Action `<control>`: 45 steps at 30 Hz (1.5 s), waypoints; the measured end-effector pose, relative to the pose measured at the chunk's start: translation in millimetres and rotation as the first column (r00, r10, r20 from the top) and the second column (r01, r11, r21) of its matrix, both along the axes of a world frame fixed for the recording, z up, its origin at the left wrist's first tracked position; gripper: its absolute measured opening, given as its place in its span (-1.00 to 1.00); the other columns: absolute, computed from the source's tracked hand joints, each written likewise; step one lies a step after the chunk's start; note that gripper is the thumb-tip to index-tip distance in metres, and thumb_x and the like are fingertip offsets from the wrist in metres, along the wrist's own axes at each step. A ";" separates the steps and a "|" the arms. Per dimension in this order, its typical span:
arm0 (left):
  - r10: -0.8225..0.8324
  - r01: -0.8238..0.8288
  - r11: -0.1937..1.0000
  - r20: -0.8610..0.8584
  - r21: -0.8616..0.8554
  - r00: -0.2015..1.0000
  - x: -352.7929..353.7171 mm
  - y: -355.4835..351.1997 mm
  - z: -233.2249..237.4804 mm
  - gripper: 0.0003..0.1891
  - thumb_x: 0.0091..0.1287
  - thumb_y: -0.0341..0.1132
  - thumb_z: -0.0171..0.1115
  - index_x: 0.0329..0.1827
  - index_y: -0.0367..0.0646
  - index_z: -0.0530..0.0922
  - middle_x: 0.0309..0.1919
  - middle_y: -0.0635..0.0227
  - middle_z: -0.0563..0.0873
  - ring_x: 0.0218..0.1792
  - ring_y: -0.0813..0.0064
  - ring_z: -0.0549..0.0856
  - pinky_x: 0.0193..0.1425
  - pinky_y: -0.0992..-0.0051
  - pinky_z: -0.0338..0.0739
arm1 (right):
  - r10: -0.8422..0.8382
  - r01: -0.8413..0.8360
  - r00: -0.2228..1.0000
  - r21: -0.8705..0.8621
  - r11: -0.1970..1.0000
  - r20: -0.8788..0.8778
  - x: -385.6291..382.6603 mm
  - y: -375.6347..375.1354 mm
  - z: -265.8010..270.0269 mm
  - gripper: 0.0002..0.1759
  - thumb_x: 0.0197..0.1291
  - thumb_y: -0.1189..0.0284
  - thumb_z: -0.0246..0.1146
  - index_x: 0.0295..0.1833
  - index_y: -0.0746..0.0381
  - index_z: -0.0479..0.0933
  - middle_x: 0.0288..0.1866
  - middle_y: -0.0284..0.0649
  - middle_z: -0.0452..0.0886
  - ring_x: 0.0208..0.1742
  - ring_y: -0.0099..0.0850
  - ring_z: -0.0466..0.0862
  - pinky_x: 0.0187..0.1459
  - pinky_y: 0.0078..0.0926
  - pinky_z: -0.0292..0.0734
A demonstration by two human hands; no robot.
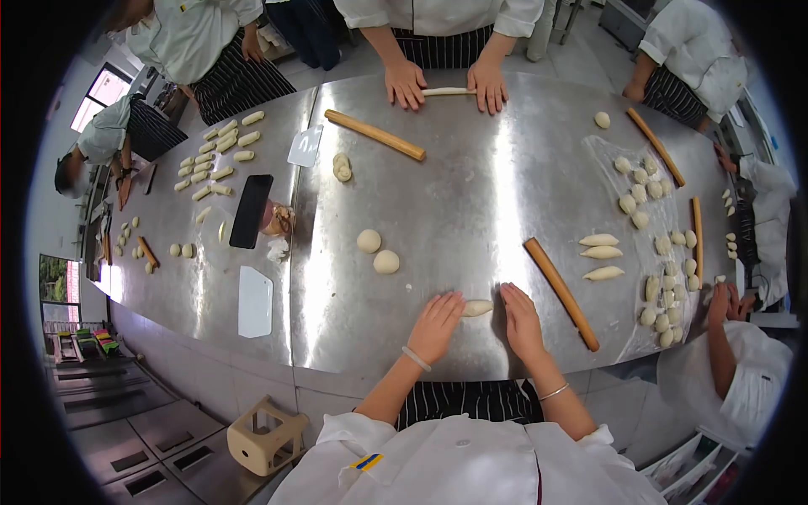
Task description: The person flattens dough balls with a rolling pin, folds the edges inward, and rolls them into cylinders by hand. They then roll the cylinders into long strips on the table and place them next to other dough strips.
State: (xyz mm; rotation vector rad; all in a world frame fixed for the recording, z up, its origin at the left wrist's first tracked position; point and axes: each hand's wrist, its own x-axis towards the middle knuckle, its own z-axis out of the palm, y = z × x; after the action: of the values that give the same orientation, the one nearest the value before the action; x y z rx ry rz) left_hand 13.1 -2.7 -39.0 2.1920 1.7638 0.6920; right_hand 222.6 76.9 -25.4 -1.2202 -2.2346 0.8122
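Observation:
A small tapered piece of dough (477, 309) lies on the steel table between my hands. My left hand (439, 321) is flat, fingers extended, with its fingertips at the dough's left end. To the right of the dough, my right hand (521, 316) has its fingers stretched out and touches no dough that I can see. Two round dough balls (377, 251) sit beyond my left hand. A wooden rolling pin (561, 295) lies to the right of my right hand, and past it are three tapered dough pieces (601, 252).
Across the table a co-worker's hands (446, 87) rest on a long dough strip, near another rolling pin (375, 135). Dough balls on plastic film (619, 172) lie at right. A black phone (252, 211), white scrapers (255, 301) and dough pieces are at left. Other people stand around the table.

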 end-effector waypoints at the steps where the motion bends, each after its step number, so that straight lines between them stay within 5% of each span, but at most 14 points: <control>1: 0.095 -0.093 0.995 0.062 -0.025 0.994 4.3 3.1 2.2 -0.47 0.30 -0.44 0.08 0.37 -0.31 0.35 0.37 0.05 0.42 0.38 0.08 0.39 0.47 0.15 0.23 | -0.068 0.067 0.996 -0.028 0.997 -0.055 -6.3 -1.9 3.9 -0.61 0.26 0.60 0.13 0.21 0.34 0.52 0.33 -0.06 0.50 0.43 -0.10 0.38 0.40 -0.15 0.26; 2: 0.189 -0.183 0.982 0.119 -0.053 0.975 8.3 7.5 2.5 -0.45 0.31 -0.44 0.07 0.40 -0.33 0.31 0.39 0.02 0.39 0.42 0.05 0.35 0.50 0.14 0.20 | -0.063 0.060 0.996 -0.050 0.997 -0.060 -15.9 1.1 6.3 -0.55 0.29 0.54 0.13 0.29 0.38 0.43 0.40 0.01 0.42 0.47 -0.06 0.32 0.44 -0.12 0.20; 6: 0.040 -0.032 0.993 0.073 -0.110 0.997 20.7 22.1 -2.3 -0.36 0.33 -0.29 0.13 0.44 -0.38 0.23 0.44 -0.01 0.31 0.49 0.07 0.24 0.55 0.11 0.09 | 0.190 -0.190 0.982 0.042 0.981 -0.015 -34.8 -0.8 -18.8 -0.33 0.30 0.32 0.17 0.42 0.44 0.23 0.52 0.07 0.22 0.54 -0.02 0.20 0.49 -0.08 0.09; 13: 0.088 -0.098 0.980 -0.064 -0.174 0.994 43.5 -24.3 -23.3 -0.25 0.30 -0.09 0.15 0.47 -0.38 0.19 0.51 0.00 0.21 0.55 0.15 0.15 0.59 0.10 -0.04 | 0.083 -0.091 0.947 0.014 0.996 0.312 -20.5 -70.4 -15.9 0.02 0.08 0.02 0.31 0.47 0.46 0.10 0.57 0.06 0.11 0.61 -0.08 0.08 0.52 0.11 -0.14; 16: 0.151 -0.173 0.965 -0.123 -0.197 0.981 36.7 10.2 -19.4 -0.19 0.30 0.01 0.14 0.47 -0.40 0.18 0.52 -0.03 0.16 0.56 0.15 0.12 0.59 0.08 -0.07 | 0.029 -0.071 0.947 0.119 0.990 0.321 -38.8 -20.8 -21.1 0.07 0.05 -0.03 0.31 0.47 0.49 0.09 0.57 0.10 0.10 0.61 -0.06 0.06 0.52 0.12 -0.19; 20: 0.157 -0.166 0.967 -0.063 -0.193 0.986 43.6 -27.0 -28.1 -0.14 0.27 0.07 0.15 0.46 -0.44 0.17 0.52 -0.07 0.15 0.57 0.13 0.09 0.60 0.06 -0.10 | 0.070 -0.081 0.954 0.024 0.996 0.291 -16.6 -63.1 -25.2 0.11 0.05 -0.10 0.27 0.47 0.49 0.07 0.56 0.15 0.10 0.61 -0.03 0.05 0.52 0.16 -0.24; 26: 0.172 -0.222 0.956 -0.244 -0.194 0.954 37.2 17.1 -19.3 -0.07 0.22 0.09 0.22 0.46 -0.48 0.13 0.50 -0.10 0.18 0.56 0.07 0.10 0.57 -0.02 -0.10 | -0.019 -0.016 0.927 0.089 0.996 0.375 -37.7 -20.6 -24.6 0.08 0.06 -0.09 0.27 0.46 0.50 0.10 0.57 0.13 0.10 0.62 -0.04 0.02 0.51 0.19 -0.29; 32: 0.166 -0.163 0.960 -0.007 -0.227 0.986 38.9 -21.3 -21.4 -0.03 0.21 0.15 0.22 0.46 -0.48 0.13 0.50 -0.12 0.16 0.56 0.00 0.08 0.56 -0.06 -0.11 | -0.029 0.023 0.928 0.022 0.999 0.372 -17.6 -69.6 -21.6 0.04 0.11 -0.10 0.22 0.46 0.49 0.13 0.57 0.14 0.09 0.63 -0.07 0.00 0.51 0.15 -0.26; 36: 0.126 -0.160 0.958 -0.153 -0.238 0.980 31.2 13.9 -14.0 0.00 0.20 0.18 0.25 0.47 -0.48 0.12 0.50 -0.15 0.16 0.56 -0.03 0.07 0.56 -0.08 -0.12 | -0.020 -0.010 0.875 0.058 0.998 0.484 -36.0 1.5 -13.2 0.03 0.20 -0.15 0.10 0.50 0.45 0.08 0.60 0.15 -0.01 0.64 0.00 -0.07 0.51 0.15 -0.27; 40: 0.113 -0.136 0.954 -0.102 -0.266 0.988 7.5 -0.7 3.3 -0.03 0.19 0.10 0.30 0.46 -0.47 0.12 0.49 -0.16 0.16 0.55 -0.03 0.08 0.56 -0.06 -0.09 | -0.048 0.046 0.994 0.014 0.999 0.094 3.5 -16.7 -21.4 -0.08 0.25 0.10 0.17 0.53 0.42 0.01 0.60 0.14 -0.01 0.61 0.09 -0.03 0.52 0.11 -0.19; 43: 0.079 -0.084 0.977 -0.036 -0.195 0.996 6.0 11.1 -0.8 -0.08 0.19 -0.02 0.32 0.46 -0.47 0.13 0.49 -0.15 0.18 0.54 -0.04 0.11 0.56 -0.01 -0.04 | 0.013 -0.012 0.999 -0.010 1.000 0.033 -5.6 -14.4 -14.9 -0.12 0.25 0.17 0.20 0.53 0.41 0.03 0.60 0.14 0.00 0.60 0.08 0.01 0.52 0.04 -0.13; 45: 0.037 -0.044 0.985 -0.048 -0.167 0.998 14.6 18.2 -10.6 -0.12 0.21 -0.08 0.31 0.46 -0.47 0.14 0.49 -0.13 0.19 0.54 -0.02 0.13 0.56 0.05 -0.01 | 0.085 -0.088 0.984 0.015 0.996 0.155 -20.8 -9.8 -16.6 -0.12 0.20 0.19 0.25 0.49 0.42 0.09 0.57 0.12 0.08 0.59 0.04 0.06 0.52 0.00 -0.07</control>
State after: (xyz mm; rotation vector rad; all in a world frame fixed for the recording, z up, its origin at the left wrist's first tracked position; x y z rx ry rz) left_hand 27.7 15.5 -49.6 2.0805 1.8215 0.4865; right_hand 201.8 67.1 -42.0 -1.2203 -2.4292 0.7465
